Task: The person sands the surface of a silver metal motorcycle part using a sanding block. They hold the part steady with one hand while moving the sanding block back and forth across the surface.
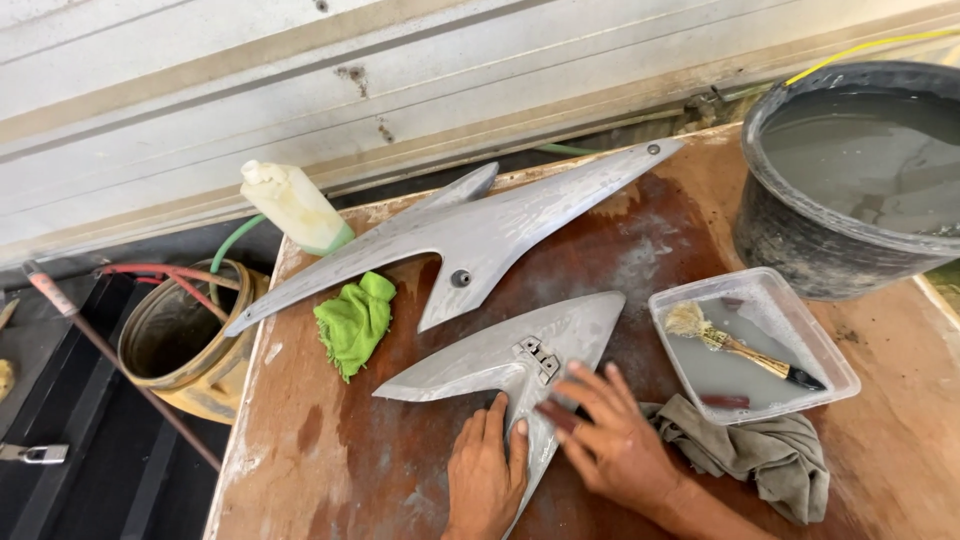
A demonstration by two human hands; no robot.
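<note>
Left hand: flat, palm down, fingers together, pressed on the lower tail of the near grey panel; nothing gripped.

Right hand: spread open, fingers splayed across the same panel's right edge; small dark reddish-brown piece pinned under the fingertips, possibly a scrap of sanding paper, too small to tell.

Near grey panel: pointed, arrow-shaped, dull and streaked, small metal bracket near its middle; flat on the counter, directly ahead of both hands.

Second grey panel: longer, swept like a wing, round dark hole near its centre; farther back on the counter, apart from the near one.

Green rag: crumpled, just beside the long panel's lower edge, left of the near panel.

Pale plastic bottle: tilted, at the counter's back left corner, touching the long panel's left end.

Clear plastic tray: right of the near panel, cloudy water inside, with a frayed brush, bristles pale, handle tip black.

Grey-brown cloth: bunched, just below the tray, against the right wrist.

Black bucket: back right corner, murky grey water inside.

Yellowish drum: on the floor left of the counter, red and green hoses over its rim.

Counter: brown wooden surface, worn, dusted with pale residue.
</note>
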